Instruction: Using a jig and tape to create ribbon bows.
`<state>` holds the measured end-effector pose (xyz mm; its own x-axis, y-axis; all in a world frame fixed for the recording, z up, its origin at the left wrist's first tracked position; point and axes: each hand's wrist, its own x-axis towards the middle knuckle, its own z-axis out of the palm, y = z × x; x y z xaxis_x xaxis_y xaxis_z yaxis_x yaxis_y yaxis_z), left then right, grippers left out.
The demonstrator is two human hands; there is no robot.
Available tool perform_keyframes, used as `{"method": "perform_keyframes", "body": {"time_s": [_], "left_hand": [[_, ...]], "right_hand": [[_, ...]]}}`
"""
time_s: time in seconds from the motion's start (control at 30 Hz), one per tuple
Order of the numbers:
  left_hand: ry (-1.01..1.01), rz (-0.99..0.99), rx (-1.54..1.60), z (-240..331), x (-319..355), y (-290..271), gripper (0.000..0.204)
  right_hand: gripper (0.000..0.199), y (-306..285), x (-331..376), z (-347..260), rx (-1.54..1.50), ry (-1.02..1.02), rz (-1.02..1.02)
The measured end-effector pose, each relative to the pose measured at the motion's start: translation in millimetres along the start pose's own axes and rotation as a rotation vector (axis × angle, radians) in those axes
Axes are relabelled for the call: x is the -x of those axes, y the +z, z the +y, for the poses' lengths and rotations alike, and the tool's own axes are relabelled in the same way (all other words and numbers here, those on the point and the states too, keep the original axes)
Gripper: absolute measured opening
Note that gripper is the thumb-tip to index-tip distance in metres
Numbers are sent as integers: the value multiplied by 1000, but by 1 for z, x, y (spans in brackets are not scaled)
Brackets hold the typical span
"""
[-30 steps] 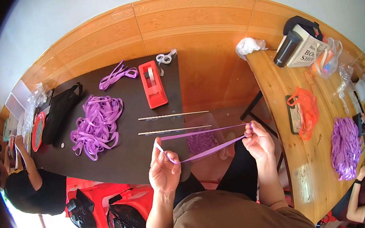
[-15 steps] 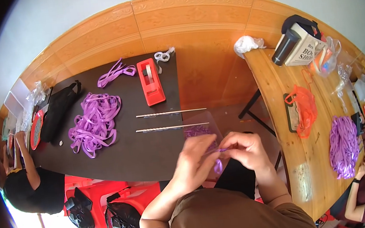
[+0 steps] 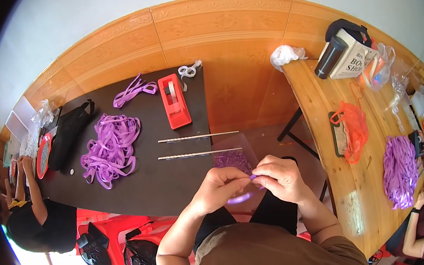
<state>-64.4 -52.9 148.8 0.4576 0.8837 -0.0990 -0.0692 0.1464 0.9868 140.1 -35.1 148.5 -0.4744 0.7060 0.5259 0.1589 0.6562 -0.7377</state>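
Between my hands, just off the dark table's right edge, is a purple ribbon (image 3: 239, 199). My left hand (image 3: 219, 189) pinches it between thumb and fingers, with a bent length hanging below. The fingers of my right hand (image 3: 281, 178) close on the same ribbon, almost touching the left fingertips. Below and beyond my hands, a clear container (image 3: 244, 142) holds several small purple pieces (image 3: 231, 160). Two thin, pale sticks, a far stick (image 3: 199, 136) and a near stick (image 3: 201, 153), lie parallel on the table and stick out past its edge.
On the dark table (image 3: 171, 187) are a purple ribbon pile (image 3: 112, 149), a ribbon bundle (image 3: 135, 91), a red tape dispenser (image 3: 176, 108), scissors (image 3: 188, 71) and a black bag (image 3: 72, 135). The wooden table (image 3: 318, 104) holds a purple bundle (image 3: 400, 171) and red plastic bag (image 3: 353, 129). Other people sit at both sides.
My left hand has lowered slightly and closed into a clear pinch. My right hand has shifted a little left, and the ribbon's loose bend now hangs further left.
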Motion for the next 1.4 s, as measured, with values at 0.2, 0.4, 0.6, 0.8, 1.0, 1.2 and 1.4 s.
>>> {"method": "perform_keyframes", "body": {"time_s": [0.2, 0.4, 0.6, 0.8, 1.0, 1.2, 1.4], "left_hand": [[42, -14, 26, 1, 1, -2, 9], [418, 50, -477, 14, 3, 1, 2], [745, 293, -1052, 9, 4, 10, 10], [345, 257, -419, 26, -2, -15, 7], [221, 313, 127, 36, 3, -44, 9], [329, 410, 199, 49, 3, -64, 11], [253, 337, 304, 42, 5, -82, 13]], "right_hand": [[21, -1, -10, -9, 52, -99, -83], [18, -2, -14, -11, 133, -180, -102], [20, 0, -13, 3, -217, 203, -178], [33, 5, 24, 58, -961, 563, -189], [22, 41, 81, 99, -1218, 538, 20], [18, 38, 88, 105, -1172, 525, 137], [30, 26, 85, 102, -1083, 589, 234]]}}
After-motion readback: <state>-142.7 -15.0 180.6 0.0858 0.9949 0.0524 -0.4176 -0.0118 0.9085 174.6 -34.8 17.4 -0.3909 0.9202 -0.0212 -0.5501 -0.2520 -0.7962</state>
